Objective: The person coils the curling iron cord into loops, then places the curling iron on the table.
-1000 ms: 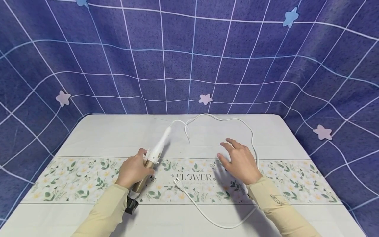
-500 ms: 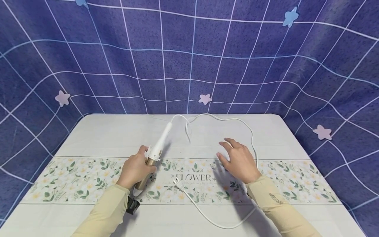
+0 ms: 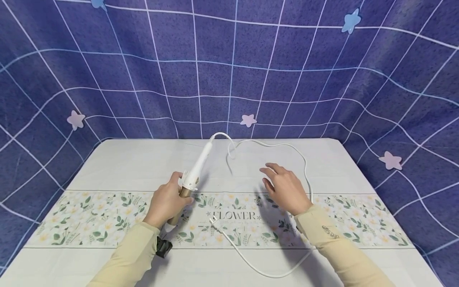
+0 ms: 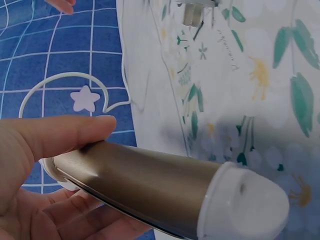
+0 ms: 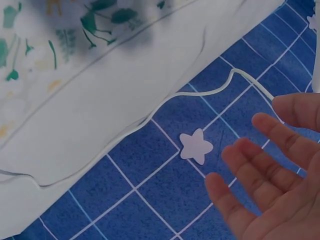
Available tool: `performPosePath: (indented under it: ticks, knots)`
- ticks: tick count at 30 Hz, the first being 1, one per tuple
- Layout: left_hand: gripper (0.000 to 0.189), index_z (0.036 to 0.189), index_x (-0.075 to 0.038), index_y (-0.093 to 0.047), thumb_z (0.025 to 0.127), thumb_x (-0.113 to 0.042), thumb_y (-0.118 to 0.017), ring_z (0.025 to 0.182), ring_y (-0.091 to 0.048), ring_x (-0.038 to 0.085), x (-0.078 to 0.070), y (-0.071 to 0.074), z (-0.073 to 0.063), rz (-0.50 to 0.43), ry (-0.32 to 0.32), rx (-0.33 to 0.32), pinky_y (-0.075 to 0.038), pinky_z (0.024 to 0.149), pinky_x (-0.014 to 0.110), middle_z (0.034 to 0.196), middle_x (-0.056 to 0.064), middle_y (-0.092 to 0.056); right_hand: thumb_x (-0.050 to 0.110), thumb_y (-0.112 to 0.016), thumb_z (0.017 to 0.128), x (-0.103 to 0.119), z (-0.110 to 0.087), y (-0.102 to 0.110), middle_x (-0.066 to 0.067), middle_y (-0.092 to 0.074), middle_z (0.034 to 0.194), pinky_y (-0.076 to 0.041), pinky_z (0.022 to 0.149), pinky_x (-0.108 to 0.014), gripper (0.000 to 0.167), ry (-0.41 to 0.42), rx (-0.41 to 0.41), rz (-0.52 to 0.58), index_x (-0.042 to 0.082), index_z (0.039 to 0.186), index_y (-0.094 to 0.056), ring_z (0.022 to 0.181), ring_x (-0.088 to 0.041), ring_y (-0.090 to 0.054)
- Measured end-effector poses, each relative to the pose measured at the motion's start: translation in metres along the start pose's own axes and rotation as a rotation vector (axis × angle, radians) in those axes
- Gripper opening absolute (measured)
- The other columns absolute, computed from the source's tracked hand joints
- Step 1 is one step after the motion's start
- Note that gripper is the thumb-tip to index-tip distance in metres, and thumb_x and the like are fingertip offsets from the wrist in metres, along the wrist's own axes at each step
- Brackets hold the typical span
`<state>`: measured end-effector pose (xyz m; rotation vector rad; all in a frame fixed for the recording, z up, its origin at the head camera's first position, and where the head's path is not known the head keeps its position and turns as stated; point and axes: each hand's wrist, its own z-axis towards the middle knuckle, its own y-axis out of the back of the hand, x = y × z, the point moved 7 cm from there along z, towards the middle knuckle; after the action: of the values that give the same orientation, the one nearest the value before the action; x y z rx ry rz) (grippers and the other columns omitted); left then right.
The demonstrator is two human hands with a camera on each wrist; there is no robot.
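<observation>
My left hand point(image 3: 166, 202) grips a curling iron point(image 3: 197, 169) by its gold barrel point(image 4: 135, 172), thumb on one side and fingers beneath. The white handle slants up and away, its cord end highest, while the white tip point(image 4: 245, 205) points back toward my wrist. From the handle a white cord point(image 3: 295, 149) loops down and runs round the right side of the table. Its two-pin plug point(image 3: 215, 221) lies on the floral band between the hands. My right hand point(image 3: 287, 189) hovers over the table right of the iron, fingers loosely bent and holding nothing.
The white tablecloth point(image 3: 125, 163) has a floral band with the word FLOWER point(image 3: 234, 215). Behind and at both sides hangs a blue gridded curtain point(image 3: 215, 79) with star shapes. A black device point(image 3: 163, 248) sits at the left wrist.
My left hand has lifted the curling iron slightly and moved it forward and right, raising the cord's loop. The right hand has shifted a little left and forward. The plug has stayed put.
</observation>
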<state>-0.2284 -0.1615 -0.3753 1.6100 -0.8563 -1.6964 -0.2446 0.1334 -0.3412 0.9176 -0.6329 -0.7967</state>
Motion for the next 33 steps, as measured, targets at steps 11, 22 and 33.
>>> performPosePath:
  ticks: [11,22,33]
  knots:
    - [0.075,0.143,0.002,-0.042,0.082,-0.010,-0.083,0.070,-0.070,0.032,-0.016,0.011,0.005,-0.007,-0.061,-0.055,-0.056,0.061,0.046,0.103,0.026,-0.071,0.004,-0.067,0.095,-0.010,0.019,-0.005,-0.019,-0.067,0.126,-0.055,0.087,-0.050,0.029,0.026,0.060,0.018,0.001,0.124,-0.070,0.107,-0.038,-0.068]
    - [0.074,0.143,-0.003,-0.044,0.081,-0.011,-0.083,0.073,-0.070,0.030,-0.037,0.019,0.002,-0.012,-0.092,-0.078,-0.053,0.062,0.045,0.102,0.021,-0.073,0.008,-0.060,0.101,-0.019,0.033,-0.018,-0.015,-0.067,0.128,-0.053,0.090,-0.051,0.030,-0.002,0.108,0.061,0.002,0.130,-0.066,0.113,-0.036,-0.066]
    - [0.074,0.144,-0.006,-0.044,0.082,-0.013,-0.084,0.077,-0.069,0.028,-0.053,0.023,-0.003,-0.051,-0.099,-0.039,-0.053,0.068,0.045,0.104,0.015,-0.073,0.005,-0.051,0.104,-0.022,0.048,-0.030,-0.017,-0.052,0.149,-0.039,0.110,-0.052,0.047,-0.049,0.148,0.189,0.006,0.151,-0.047,0.135,-0.037,-0.050]
